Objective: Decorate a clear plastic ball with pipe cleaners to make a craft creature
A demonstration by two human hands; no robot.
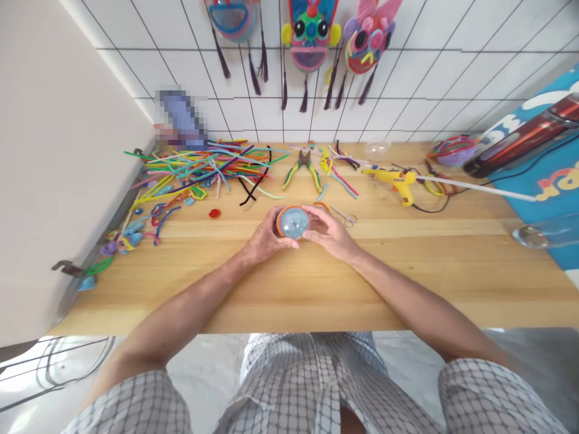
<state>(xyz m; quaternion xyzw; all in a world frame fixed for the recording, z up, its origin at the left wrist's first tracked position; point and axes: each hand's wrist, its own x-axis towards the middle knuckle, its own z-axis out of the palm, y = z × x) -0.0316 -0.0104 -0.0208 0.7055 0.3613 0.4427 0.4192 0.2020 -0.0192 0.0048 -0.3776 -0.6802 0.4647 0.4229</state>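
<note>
Between my two hands, over the middle of the wooden table, is a clear round plastic dome (295, 223) with an orange pipe cleaner (279, 220) around its rim. My left hand (268, 236) is curled about its left side, thumb along the near edge. From the right, my right hand (332, 232) grips it with the thumb at the near rim and the fingers behind. Small scissors (345, 217) lie just beyond my right hand, beside an orange curved piece (321, 205).
Many pipe cleaners (203, 169) are heaped at the back left. Pliers (304, 170) lie at the back middle. A yellow glue gun (398, 182) with a white glue stick is to the right, near a red thermos (525, 135). Decorated masks (312, 45) hang on the tiled wall.
</note>
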